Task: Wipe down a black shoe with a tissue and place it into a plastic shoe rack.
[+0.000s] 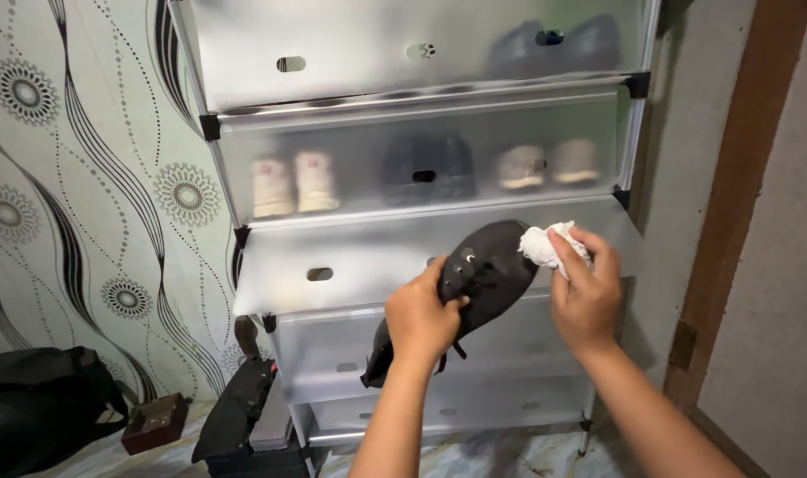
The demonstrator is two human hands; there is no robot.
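Left hand [424,317] clenched around a black shoe [483,265], held up in front of the shoe rack [421,115], toe toward the upper right. Right hand [586,288] grips a white rag [545,245], pressed on the shoe's toe. Behind the rack's frosted door: a pale pair [293,183], a dark pair [427,168], a beige pair [545,164]. A black bag [40,398] lies on the floor, well left of the rack.

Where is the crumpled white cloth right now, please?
In the head view, right of centre, the crumpled white cloth is held in the right hand, against the toe of the black shoe held by the left hand.
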